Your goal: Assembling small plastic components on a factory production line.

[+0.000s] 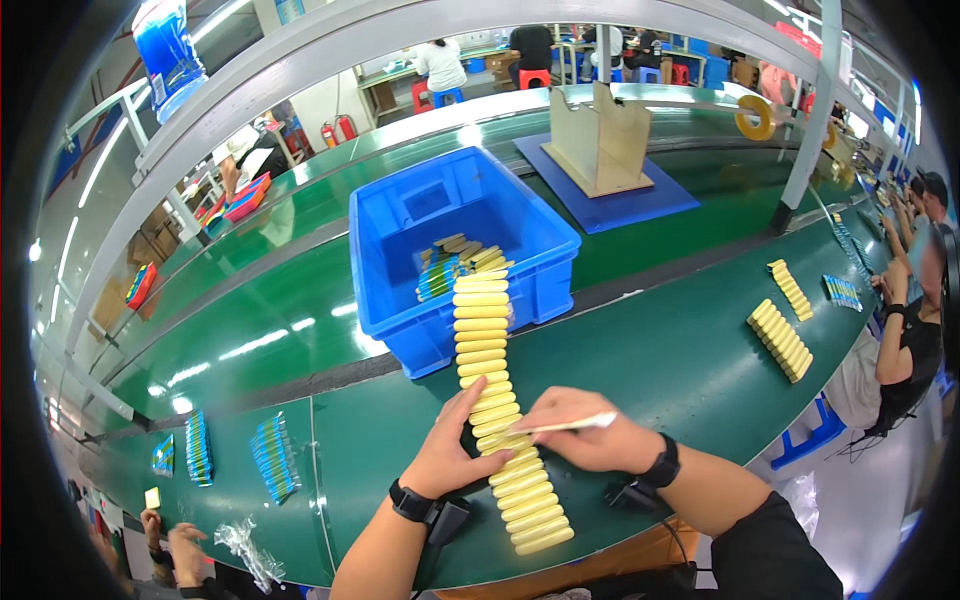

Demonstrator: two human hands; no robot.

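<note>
A long row of yellow rounded sticks (481,345), joined side by side, runs from the near edge of the green table over the rim of a blue plastic bin (545,262). My left hand (455,447) rests against the row's left side, fingers and thumb spread apart, the fingertips and thumb touching the sticks. In my right hand (590,432) is a slim white tool, like a pen or small knife (598,421), pinched, its tip over the middle of the row. Its exact kind is unclear. Inside the bin lie more sticks (440,277), some with blue and green wrapping.
Blue-green strips (272,457) lie on the table at left, near a co-worker's hands (185,552). Yellow strips (780,340) sit at right, with other people beyond. Behind the bin, a wooden stand (600,145) rests on a blue mat. Metal frame bars (815,120) cross above.
</note>
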